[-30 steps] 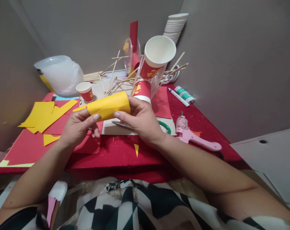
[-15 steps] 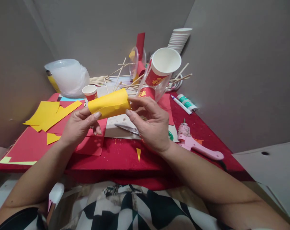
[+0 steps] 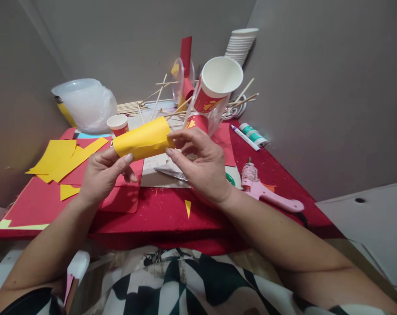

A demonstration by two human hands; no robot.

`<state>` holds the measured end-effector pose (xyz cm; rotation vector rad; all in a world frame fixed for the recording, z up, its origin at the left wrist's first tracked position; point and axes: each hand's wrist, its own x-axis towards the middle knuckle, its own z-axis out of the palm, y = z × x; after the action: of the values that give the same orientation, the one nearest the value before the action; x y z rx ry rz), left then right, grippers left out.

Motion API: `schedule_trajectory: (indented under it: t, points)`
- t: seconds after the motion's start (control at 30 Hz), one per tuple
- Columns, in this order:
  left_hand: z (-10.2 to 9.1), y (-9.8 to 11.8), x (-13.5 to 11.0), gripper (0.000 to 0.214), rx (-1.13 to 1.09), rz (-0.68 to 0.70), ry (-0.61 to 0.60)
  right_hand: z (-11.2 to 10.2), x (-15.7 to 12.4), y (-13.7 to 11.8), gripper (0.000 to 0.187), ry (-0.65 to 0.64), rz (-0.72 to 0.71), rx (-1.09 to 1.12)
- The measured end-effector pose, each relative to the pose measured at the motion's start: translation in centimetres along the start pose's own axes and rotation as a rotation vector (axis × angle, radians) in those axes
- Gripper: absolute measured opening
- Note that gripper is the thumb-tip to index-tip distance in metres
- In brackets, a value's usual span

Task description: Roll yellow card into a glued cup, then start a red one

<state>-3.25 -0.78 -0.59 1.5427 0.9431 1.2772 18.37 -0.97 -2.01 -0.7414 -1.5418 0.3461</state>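
Observation:
A rolled tube of yellow paper is held up between my two hands over the table, tilted slightly with its right end higher. My left hand grips the left end, thumb on the near side and fingers partly inside or behind it. At the right end, my right hand pinches the rim between thumb and fingers. Beneath my right hand lies a pair of scissors on a pale board, its green handle partly hidden. Behind the tube stands a small red and white paper cup.
Yellow paper pieces lie on red sheets at left. A pink glue gun rests at right, near a white marker. Behind are wooden sticks, larger paper cups, a cup stack and a plastic-wrapped bowl.
The view has shifted a little, so the scene sits slightly left and higher. Both hands keep the same hold on the yellow paper tube.

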Motion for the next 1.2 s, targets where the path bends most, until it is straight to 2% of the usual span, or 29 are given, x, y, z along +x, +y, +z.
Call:
schedule_trajectory:
  t: [0.33, 0.53, 0.67, 0.93, 1.2]
  points:
    - [0.5, 0.3, -0.2, 0.02, 0.046, 0.008, 0.033, -0.2, 0.1, 0.0, 0.02, -0.044, -0.006, -0.04]
    - [0.5, 0.1, -0.3, 0.021, 0.021, 0.037, 0.047, -0.1, 0.1, -0.3, 0.021, -0.013, 0.034, -0.017]
    - [0.3, 0.0, 0.1, 0.023, -0.121, -0.014, 0.066, 0.1, -0.1, -0.5, 0.031, 0.017, 0.092, 0.05]
    - [-0.9, 0.4, 0.9, 0.027, -0.498, -0.197, 0.005, 0.1, -0.7, -0.9, 0.033, 0.078, 0.076, 0.129]
    - [-2.6, 0.2, 1.4, 0.03, -0.554, -0.222, -0.047, 0.1, -1.0, -1.6, 0.03, 0.055, 0.013, 0.121]
